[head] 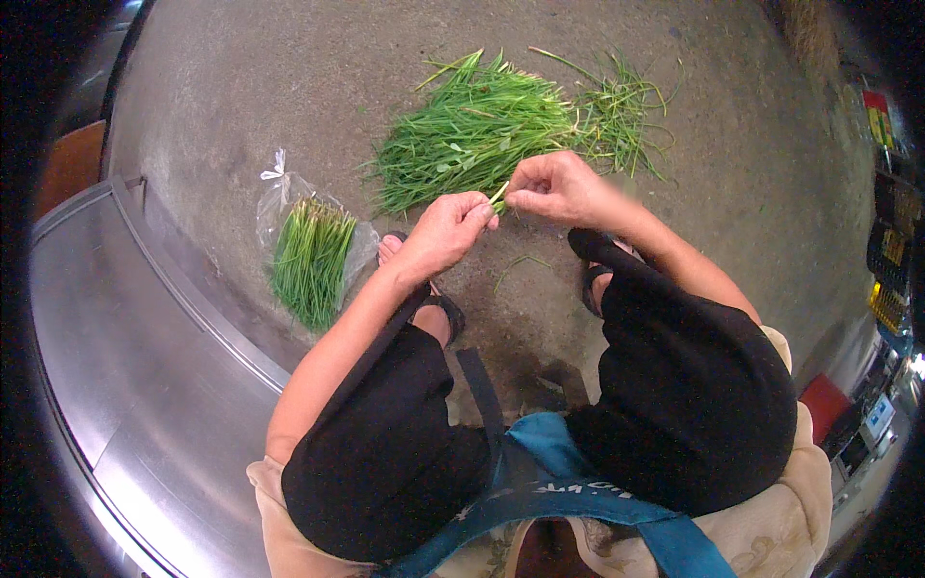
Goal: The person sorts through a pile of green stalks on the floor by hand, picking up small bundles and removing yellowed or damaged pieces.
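A few green garlic chive stalks [498, 198] with pale lower ends are pinched between the thumb and fingers of my left hand [454, 225]. My right hand [555, 191] is right beside them, thumb and fingertips drawn together at the stalks. Whether a leaf is caught between those fingertips is too small to make out. Just beyond both hands, a large heap of garlic chives [477, 123] lies on the floor, cut ends mostly to the right. A neater bundle of chives [312, 260] rests on a clear plastic bag [359, 249] at the left.
Loose, tangled chive scraps [625, 115] spread to the heap's right on the concrete floor [274, 79]. A stray leaf [524, 261] lies between my sandaled feet. Along the left stands a stainless steel cabinet [159, 361]. Shelved goods [892, 246] line the far right.
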{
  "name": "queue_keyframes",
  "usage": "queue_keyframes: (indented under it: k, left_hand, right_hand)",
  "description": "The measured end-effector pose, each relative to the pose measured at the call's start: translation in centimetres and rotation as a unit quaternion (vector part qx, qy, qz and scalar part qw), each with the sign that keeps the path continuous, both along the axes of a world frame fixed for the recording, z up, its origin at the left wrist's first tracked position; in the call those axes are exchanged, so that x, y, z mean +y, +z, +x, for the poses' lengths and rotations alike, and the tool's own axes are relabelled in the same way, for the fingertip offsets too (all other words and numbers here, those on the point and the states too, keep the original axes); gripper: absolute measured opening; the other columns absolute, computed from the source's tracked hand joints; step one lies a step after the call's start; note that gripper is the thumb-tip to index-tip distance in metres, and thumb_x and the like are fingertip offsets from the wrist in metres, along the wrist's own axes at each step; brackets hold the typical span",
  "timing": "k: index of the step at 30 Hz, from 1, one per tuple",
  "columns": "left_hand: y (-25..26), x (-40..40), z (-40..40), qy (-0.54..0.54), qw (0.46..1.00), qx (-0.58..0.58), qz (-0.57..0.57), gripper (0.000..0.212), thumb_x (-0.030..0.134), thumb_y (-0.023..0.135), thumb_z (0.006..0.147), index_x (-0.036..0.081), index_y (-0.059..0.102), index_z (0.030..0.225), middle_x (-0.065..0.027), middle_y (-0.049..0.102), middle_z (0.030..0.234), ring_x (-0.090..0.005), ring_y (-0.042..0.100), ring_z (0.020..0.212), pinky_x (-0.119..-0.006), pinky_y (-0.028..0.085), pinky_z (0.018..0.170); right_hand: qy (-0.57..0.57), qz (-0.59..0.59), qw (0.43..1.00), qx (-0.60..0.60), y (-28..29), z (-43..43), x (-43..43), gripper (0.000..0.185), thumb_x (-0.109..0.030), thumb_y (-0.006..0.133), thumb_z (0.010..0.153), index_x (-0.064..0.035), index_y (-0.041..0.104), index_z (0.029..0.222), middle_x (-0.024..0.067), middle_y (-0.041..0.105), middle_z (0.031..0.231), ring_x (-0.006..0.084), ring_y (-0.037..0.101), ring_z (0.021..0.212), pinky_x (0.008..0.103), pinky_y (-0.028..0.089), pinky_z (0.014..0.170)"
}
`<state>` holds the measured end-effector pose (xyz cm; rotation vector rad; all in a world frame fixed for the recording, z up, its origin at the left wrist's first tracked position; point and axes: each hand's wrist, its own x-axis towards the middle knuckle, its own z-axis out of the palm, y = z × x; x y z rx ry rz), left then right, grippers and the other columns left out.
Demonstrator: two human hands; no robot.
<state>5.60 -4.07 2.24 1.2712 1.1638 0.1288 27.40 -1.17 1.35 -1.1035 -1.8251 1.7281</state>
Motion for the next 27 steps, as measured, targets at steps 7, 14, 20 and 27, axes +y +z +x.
queue_keyframes:
  k: [7,14,20,27]
  left_hand:
    - [0.1,1.6,-2.0,0.307,0.888,-0.297,-0.171,0.019,0.02,0.048,0.095,0.005,0.056,0.085,-0.0034,0.057,0.072,-0.024,0.06,0.092,-0.035,0.051,0.079]
    - [0.4,2.5,-4.3,0.474,0.731,-0.443,-0.209,0.015,0.017,0.05,0.092,0.005,0.059,0.094,-0.0103,0.063,0.086,-0.0353,0.054,0.109,-0.051,0.047,0.092]
    - [-0.5,2.6,-4.8,0.515,0.71,-0.441,-0.19,0.016,0.017,0.049,0.093,0.005,0.059,0.092,-0.0109,0.064,0.09,-0.0353,0.054,0.109,-0.053,0.042,0.097]
    - [-1.3,1.9,-5.6,0.511,0.723,-0.419,-0.203,0.016,0.02,0.048,0.094,0.008,0.058,0.097,-0.0073,0.063,0.09,-0.026,0.06,0.092,-0.043,0.048,0.086]
  right_hand:
    - [-0.122,0.205,0.948,-0.21,-3.0,2.5,5.5,0.017,-0.023,0.065,0.08,-0.0087,0.065,0.089,0.0078,0.062,0.084,0.0234,0.06,0.071,0.0354,0.049,0.067]
    - [0.003,0.376,0.885,-0.274,-6.7,2.1,7.3,0.014,-0.02,0.062,0.078,-0.0116,0.066,0.088,0.0076,0.059,0.085,0.0287,0.059,0.085,0.0406,0.048,0.073]
    - [-0.018,0.395,0.886,-0.24,-6.4,2.3,7.2,0.011,-0.02,0.062,0.078,-0.011,0.066,0.083,0.0064,0.06,0.082,0.029,0.06,0.079,0.0404,0.049,0.067]
    - [-0.197,0.182,0.957,-0.109,-1.9,5.0,6.6,0.014,-0.018,0.063,0.082,-0.0049,0.066,0.086,0.0046,0.063,0.073,0.0125,0.057,0.063,0.028,0.047,0.06]
